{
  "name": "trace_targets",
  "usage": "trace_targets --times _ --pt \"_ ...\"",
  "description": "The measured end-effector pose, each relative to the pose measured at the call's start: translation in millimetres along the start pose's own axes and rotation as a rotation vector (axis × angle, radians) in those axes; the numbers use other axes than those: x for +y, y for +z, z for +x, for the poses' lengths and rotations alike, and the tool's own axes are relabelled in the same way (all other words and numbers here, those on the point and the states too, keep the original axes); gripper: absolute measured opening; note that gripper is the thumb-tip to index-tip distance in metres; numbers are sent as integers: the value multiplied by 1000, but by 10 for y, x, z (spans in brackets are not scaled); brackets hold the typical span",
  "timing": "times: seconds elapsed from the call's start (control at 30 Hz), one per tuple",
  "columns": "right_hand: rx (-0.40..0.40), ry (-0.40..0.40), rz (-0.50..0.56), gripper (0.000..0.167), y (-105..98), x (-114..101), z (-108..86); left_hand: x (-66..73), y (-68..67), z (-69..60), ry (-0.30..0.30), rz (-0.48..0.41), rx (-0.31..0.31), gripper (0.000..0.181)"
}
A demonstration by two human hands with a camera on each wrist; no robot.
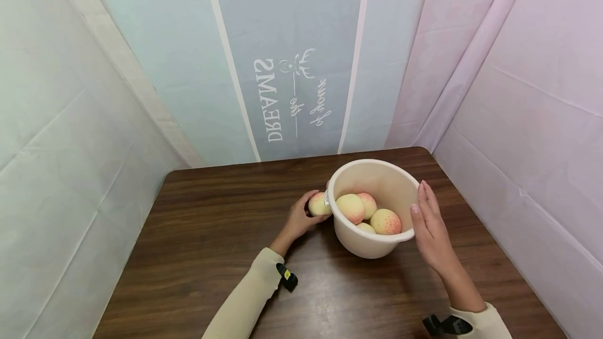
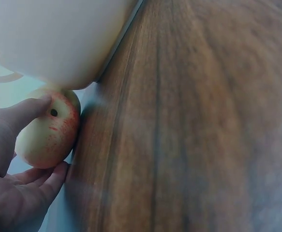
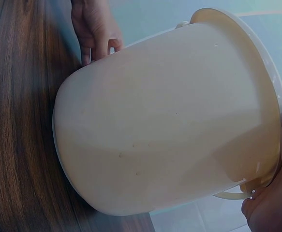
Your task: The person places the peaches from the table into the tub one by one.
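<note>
At nine o'clock beside cream bucket [image 1: 361,246], peach [image 1: 318,204] is gripped by left hand [image 1: 299,218]; at three, bucket touched by straight-fingered right hand [image 1: 432,232].

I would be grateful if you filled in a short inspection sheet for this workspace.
Surface: dark wood-grain table, with a light reflection toward the person.
Job's things: cream bucket standing on the table, at least four peaches visible inside; another peach outside, by its left side, contact with the bucket unclear.
Clutter: nothing seen.
Grip: left hand holds the peach outside the bucket; right hand is at the opposite side of the rim, fingers extended.
Cables: nothing seen.
Surroundings: lettered backdrop behind the table, pale side walls left and right.
</note>
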State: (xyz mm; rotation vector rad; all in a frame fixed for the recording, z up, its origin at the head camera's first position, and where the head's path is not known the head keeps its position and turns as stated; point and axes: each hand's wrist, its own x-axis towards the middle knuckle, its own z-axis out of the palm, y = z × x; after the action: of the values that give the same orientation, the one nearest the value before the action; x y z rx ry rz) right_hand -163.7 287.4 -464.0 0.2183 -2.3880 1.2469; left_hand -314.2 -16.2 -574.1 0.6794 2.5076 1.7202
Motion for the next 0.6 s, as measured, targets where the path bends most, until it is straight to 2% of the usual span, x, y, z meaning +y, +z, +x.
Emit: trace_targets --times 0.4,0.6 --pt "7 -5 13 57 21 18 -66 15 -29 -91 -14 -36 9 76" --pt "17 -4 -1 58 46 41 -127 37 -77 -154 -27 -43 51 75"
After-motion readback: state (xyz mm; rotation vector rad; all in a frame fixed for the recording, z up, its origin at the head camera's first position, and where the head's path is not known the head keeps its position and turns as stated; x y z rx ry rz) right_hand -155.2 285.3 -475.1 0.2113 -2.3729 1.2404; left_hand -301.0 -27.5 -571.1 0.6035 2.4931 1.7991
